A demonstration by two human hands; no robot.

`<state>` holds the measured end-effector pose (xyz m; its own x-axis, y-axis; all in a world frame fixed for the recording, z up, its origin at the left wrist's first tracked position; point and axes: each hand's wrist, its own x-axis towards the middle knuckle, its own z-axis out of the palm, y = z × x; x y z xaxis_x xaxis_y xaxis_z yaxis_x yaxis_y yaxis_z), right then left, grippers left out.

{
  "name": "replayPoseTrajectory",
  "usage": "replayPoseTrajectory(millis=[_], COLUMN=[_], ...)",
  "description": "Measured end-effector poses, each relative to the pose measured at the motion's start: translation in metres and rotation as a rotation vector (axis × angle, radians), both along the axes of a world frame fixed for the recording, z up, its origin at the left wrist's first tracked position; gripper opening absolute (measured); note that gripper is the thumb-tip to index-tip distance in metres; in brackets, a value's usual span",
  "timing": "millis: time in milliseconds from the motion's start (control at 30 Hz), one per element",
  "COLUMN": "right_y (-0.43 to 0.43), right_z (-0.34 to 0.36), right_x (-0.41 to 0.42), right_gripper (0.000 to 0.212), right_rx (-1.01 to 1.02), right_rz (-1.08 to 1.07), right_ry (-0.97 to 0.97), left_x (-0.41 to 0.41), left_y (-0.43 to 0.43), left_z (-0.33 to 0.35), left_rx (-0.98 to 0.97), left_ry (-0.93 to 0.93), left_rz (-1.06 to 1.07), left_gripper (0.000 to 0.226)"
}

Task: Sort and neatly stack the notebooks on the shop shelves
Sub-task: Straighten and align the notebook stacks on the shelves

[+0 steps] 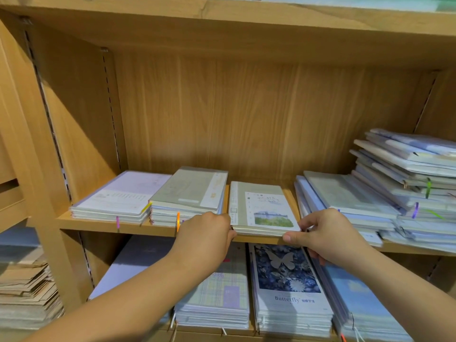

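Note:
A grey-green notebook with a landscape picture [261,206] lies flat in the middle of the wooden shelf [108,224], its front edge at the shelf's lip. My left hand [206,233] grips its front left corner with curled fingers. My right hand [323,233] pinches its front right corner between thumb and fingers. To the left sit a grey-green stack [190,193] and a pale lilac stack [118,196]. On the right is a low stack [345,196] and a taller, untidy pile [409,174].
The shelf below holds a plaid stack [219,297], a Butterfly-cover stack [288,287], a blue stack [357,304] and a lilac stack [133,265]. Brown paper goods [27,290] lie at far left. The upper shelf board [222,18] overhangs.

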<state>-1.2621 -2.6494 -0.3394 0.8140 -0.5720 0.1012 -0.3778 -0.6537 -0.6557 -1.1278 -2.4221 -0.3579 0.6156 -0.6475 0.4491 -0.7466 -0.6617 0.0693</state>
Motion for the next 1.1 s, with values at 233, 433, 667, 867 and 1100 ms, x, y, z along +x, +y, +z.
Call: replayPoseTrajectory(millis=[233, 433, 667, 867, 1100], right_y=[0.012, -0.007, -0.065, -0.094, -0.103], right_z=[0.016, 0.033, 0.036, 0.024, 0.018], right_x=[-0.002, -0.027, -0.075, -0.089, -0.079], right_gripper=[0.047, 0.04, 0.02, 0.053, 0.062], right_rx=[-0.292, -0.367, -0.452, -0.696, -0.864], right_rz=[-0.058, -0.103, -0.239, -0.074, -0.093], right_ry=[0.099, 0.041, -0.088, 0.008, 0.152], left_x=[-0.007, -0.018, -0.038, -0.033, -0.026], left_y=[0.001, -0.002, -0.105, -0.178, -0.182], left_z=[0.004, 0.022, 0.043, 0.052, 0.038], left_rx=[0.048, -0.167, -0.199, -0.066, -0.149], left_ry=[-0.048, 0.047, 0.244, 0.414, 0.606], left_rz=[0.003, -0.222, -0.376, -0.391, -0.486], left_gripper=[0.025, 0.033, 0.024, 0.056, 0.048])
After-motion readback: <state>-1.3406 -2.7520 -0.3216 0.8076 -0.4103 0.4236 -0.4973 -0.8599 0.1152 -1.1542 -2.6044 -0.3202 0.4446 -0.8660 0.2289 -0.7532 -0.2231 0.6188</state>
